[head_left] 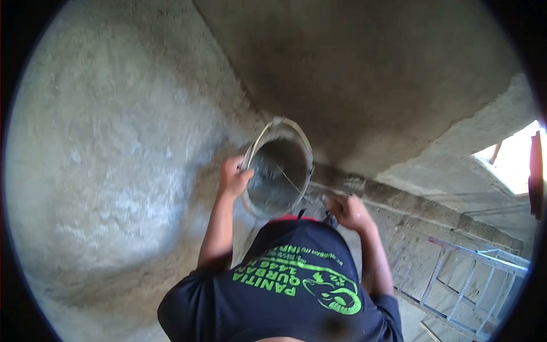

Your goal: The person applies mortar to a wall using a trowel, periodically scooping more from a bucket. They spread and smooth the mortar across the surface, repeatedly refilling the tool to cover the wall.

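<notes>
A round bucket (276,199) with grey wet material inside is tilted in front of the body, its pale rim facing the camera. My left hand (235,178) is closed on the left side of the bucket's rim, thumb over the edge. To the right of the bucket, my right hand (348,212) is closed round the handle of a tool that looks like a trowel (315,198). The trowel's blade points toward the bucket's lower right edge; its outline is partly blurred. A thin light line crosses the bucket's opening.
A rough grey plastered wall (125,142) fills the left side. Another wall surface (364,85) spans the top, with a ledge (399,196) below it. A metal ladder-like frame (473,279) stands at the lower right, beneath a bright window opening (510,162).
</notes>
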`<action>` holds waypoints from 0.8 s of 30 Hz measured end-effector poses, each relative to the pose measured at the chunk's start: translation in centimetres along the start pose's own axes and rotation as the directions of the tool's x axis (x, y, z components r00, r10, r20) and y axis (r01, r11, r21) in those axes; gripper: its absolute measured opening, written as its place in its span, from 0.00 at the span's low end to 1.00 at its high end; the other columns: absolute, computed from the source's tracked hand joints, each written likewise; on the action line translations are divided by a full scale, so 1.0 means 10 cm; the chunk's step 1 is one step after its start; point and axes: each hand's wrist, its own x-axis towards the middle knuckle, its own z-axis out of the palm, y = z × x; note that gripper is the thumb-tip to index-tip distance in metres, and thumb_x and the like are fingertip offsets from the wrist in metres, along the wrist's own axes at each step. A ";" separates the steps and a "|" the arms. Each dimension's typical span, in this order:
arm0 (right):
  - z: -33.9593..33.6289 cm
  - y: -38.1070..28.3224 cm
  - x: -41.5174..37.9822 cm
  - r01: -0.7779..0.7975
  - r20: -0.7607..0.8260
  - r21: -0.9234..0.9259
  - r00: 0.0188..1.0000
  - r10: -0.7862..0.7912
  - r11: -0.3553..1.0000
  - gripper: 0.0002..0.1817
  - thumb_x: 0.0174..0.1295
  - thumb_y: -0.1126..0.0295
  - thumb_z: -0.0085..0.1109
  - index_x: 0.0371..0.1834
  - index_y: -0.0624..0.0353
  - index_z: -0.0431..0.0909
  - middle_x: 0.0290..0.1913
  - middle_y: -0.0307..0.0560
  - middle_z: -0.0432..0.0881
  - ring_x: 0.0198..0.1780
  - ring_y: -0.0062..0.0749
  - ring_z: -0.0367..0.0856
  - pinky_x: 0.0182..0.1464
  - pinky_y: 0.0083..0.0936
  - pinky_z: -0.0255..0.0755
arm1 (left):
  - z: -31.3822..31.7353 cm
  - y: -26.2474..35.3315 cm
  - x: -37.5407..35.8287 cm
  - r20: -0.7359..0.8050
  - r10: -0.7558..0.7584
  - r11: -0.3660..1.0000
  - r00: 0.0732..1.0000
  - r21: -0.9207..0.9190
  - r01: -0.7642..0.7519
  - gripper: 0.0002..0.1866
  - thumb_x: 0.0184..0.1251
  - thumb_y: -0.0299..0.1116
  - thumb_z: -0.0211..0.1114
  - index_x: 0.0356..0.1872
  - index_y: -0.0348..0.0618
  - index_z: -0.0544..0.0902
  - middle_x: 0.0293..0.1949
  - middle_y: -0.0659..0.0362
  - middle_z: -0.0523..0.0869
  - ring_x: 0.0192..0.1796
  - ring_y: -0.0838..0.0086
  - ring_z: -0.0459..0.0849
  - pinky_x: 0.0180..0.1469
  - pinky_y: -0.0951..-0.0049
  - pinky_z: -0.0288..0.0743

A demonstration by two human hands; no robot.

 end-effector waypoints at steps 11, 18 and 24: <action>-0.23 -0.44 0.70 0.163 0.153 -0.240 0.980 -0.128 0.957 0.10 0.61 0.65 0.60 0.36 0.60 0.85 0.33 0.63 0.87 0.40 0.59 0.88 0.45 0.50 0.82 | 0.01 0.52 0.12 0.025 0.152 0.985 0.988 -0.086 -0.149 0.12 0.43 0.24 0.62 0.15 0.40 0.65 0.16 0.69 0.63 0.23 0.85 0.60 0.24 0.73 0.53; -0.23 -0.35 0.86 0.174 0.238 -0.227 0.964 -0.119 0.958 0.11 0.60 0.67 0.60 0.32 0.64 0.87 0.34 0.66 0.86 0.42 0.58 0.88 0.48 0.48 0.82 | 0.05 0.57 0.17 0.117 0.178 0.970 0.977 -0.187 -0.154 0.08 0.46 0.23 0.62 0.16 0.43 0.71 0.18 0.73 0.70 0.23 0.88 0.64 0.25 0.76 0.54; -0.08 -0.34 0.80 0.284 0.089 0.121 0.951 -0.295 0.951 0.11 0.64 0.66 0.58 0.34 0.63 0.85 0.34 0.66 0.86 0.40 0.60 0.87 0.45 0.51 0.81 | 0.04 0.60 0.26 0.106 0.099 0.964 0.989 -0.258 -0.069 0.09 0.44 0.22 0.61 0.16 0.42 0.68 0.18 0.73 0.66 0.24 0.88 0.61 0.25 0.76 0.52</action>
